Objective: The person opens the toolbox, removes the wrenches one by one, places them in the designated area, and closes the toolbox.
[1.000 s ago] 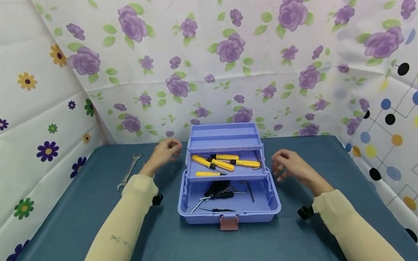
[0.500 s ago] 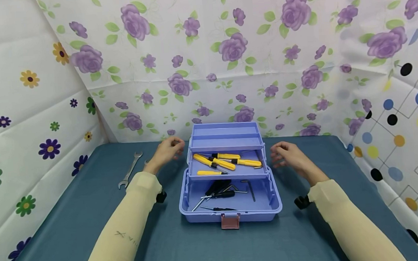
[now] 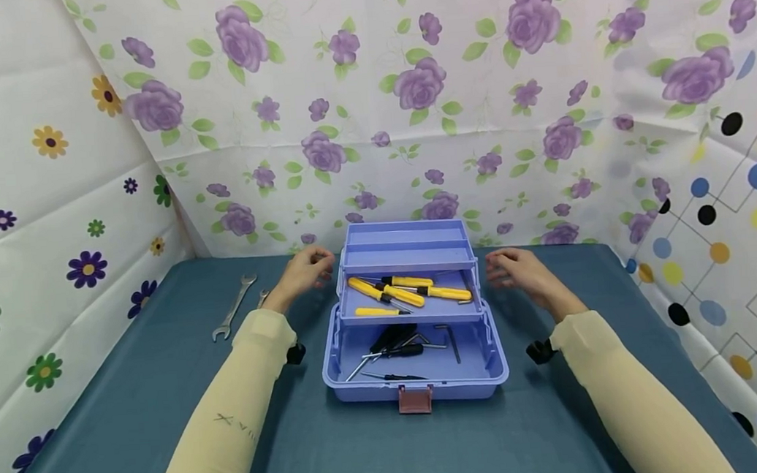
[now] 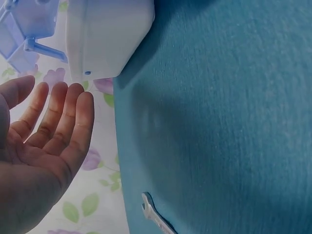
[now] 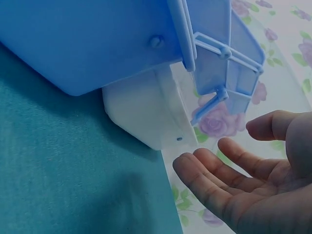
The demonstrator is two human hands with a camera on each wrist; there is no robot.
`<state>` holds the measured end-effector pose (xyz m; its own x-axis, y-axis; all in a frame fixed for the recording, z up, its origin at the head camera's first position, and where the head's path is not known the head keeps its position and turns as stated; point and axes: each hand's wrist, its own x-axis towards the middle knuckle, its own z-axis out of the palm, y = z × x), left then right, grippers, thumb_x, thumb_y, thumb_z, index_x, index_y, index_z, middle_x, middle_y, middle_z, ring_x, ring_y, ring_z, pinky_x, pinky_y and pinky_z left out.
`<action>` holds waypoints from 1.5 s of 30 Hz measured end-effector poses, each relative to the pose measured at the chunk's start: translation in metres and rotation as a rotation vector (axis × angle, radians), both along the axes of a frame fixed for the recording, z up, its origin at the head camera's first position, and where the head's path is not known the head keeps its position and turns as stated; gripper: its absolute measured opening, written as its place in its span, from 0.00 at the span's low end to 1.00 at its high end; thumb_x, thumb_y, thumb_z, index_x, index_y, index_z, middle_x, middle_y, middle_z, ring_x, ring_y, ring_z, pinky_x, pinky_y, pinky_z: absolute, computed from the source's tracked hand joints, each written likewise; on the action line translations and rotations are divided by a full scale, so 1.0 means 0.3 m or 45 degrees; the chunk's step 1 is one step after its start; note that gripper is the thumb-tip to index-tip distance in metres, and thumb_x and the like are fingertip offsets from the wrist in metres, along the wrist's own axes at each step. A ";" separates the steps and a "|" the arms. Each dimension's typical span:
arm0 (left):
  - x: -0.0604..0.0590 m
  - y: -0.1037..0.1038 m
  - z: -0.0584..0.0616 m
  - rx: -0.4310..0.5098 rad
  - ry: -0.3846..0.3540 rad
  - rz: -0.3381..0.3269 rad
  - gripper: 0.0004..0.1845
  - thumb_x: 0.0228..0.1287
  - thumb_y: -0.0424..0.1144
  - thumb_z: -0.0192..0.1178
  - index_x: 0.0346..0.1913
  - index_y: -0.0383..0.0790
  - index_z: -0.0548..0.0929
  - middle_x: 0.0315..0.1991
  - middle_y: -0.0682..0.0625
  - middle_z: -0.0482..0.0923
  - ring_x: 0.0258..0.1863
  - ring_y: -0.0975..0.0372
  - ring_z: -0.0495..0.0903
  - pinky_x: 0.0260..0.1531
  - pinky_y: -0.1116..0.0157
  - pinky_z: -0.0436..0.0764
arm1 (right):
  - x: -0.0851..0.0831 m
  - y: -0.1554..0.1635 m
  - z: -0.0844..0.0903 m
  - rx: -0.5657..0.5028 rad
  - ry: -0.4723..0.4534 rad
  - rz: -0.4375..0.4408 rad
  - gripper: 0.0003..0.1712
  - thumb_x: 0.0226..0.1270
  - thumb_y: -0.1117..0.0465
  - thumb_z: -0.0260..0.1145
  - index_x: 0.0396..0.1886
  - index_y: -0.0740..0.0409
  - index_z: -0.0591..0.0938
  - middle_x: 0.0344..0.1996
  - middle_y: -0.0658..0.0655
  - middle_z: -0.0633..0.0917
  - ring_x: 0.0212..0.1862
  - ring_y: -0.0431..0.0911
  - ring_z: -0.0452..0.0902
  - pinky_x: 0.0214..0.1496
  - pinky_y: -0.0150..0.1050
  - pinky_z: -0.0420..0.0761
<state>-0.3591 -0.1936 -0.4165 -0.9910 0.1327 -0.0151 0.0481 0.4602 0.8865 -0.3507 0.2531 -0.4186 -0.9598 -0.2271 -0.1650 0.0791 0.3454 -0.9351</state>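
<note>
Lavender plastic toolbox point(image 3: 412, 315) stands open in the middle of a teal-covered table point(image 3: 134, 422), its lid point(image 3: 407, 247) tipped back toward the flowered wall and its upper tray point(image 3: 409, 298) raised above the bottom compartment. Yellow-handled screwdrivers point(image 3: 395, 292) lie in the tray; black-handled tools point(image 3: 396, 345) and a hex key point(image 3: 453, 340) lie in the compartment below. A reddish latch point(image 3: 416, 401) hangs at the front edge.

A person in pale yellow sleeves holds one hand at each side of the box, level with the lid. The left hand point(image 3: 306, 269) hovers just beside the lid's left end, fingers point(image 4: 58, 117) straight and slightly spread, palm turned toward the box, gripping nothing. The right hand point(image 3: 514, 269) hovers just beside the right end, fingers point(image 5: 214, 178) relaxed and parted, likewise empty; the wrist views show a gap between each palm and the plastic.

Two metal wrenches point(image 3: 233, 309) lie on the cloth to the left of the left forearm.
</note>
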 end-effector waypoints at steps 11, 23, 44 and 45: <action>-0.011 0.003 -0.001 0.185 -0.168 0.056 0.25 0.85 0.44 0.49 0.72 0.30 0.69 0.63 0.31 0.74 0.60 0.42 0.79 0.55 0.49 0.85 | -0.057 -0.033 0.018 -0.048 -0.063 0.039 0.31 0.88 0.54 0.48 0.80 0.66 0.61 0.69 0.72 0.71 0.71 0.64 0.70 0.74 0.60 0.68; -0.044 0.008 0.016 0.249 -0.438 0.010 0.34 0.87 0.51 0.43 0.81 0.30 0.57 0.68 0.30 0.71 0.64 0.44 0.76 0.62 0.49 0.81 | -0.113 -0.046 0.020 -0.168 -0.243 0.024 0.34 0.88 0.52 0.45 0.82 0.67 0.56 0.67 0.70 0.71 0.55 0.52 0.81 0.74 0.59 0.70; -0.078 0.034 0.051 0.199 -0.563 -0.014 0.31 0.87 0.53 0.40 0.73 0.31 0.69 0.60 0.37 0.75 0.52 0.53 0.78 0.57 0.55 0.84 | -0.156 -0.077 -0.003 -0.268 -0.387 -0.097 0.14 0.84 0.60 0.50 0.54 0.65 0.77 0.32 0.52 0.81 0.40 0.48 0.80 0.45 0.42 0.86; -0.079 0.035 0.051 0.197 -0.559 -0.013 0.30 0.87 0.53 0.40 0.73 0.31 0.69 0.59 0.38 0.75 0.51 0.53 0.79 0.56 0.55 0.84 | -0.156 -0.078 -0.002 -0.267 -0.388 -0.103 0.14 0.84 0.60 0.51 0.53 0.65 0.77 0.31 0.52 0.80 0.39 0.48 0.80 0.45 0.42 0.86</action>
